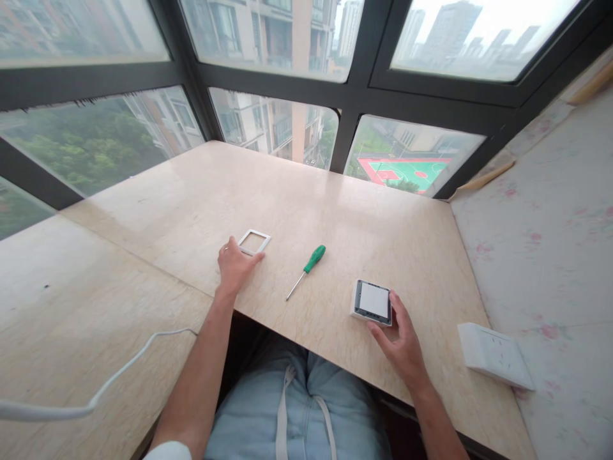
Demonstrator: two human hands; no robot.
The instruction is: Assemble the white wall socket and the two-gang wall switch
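My left hand [234, 267] holds a thin white square frame [265, 243] by its near left side, thumb and fingers along its edges. The frame lies flat or nearly flat on the stone counter, and its middle is open. On the right, my right hand [401, 340] grips a wall switch [374, 299] between thumb and fingers. The switch has a white body, a dark grey inner rim and a plain white square face turned up. Between the hands lies a screwdriver [315, 259] with a green handle, its metal tip pointing toward me.
The beige stone counter [383, 223] runs to dark-framed windows. A white socket box [495, 354] stands at the right by the flowered wall. A white cable [129, 364] crosses the left side. My legs are under the counter's front edge.
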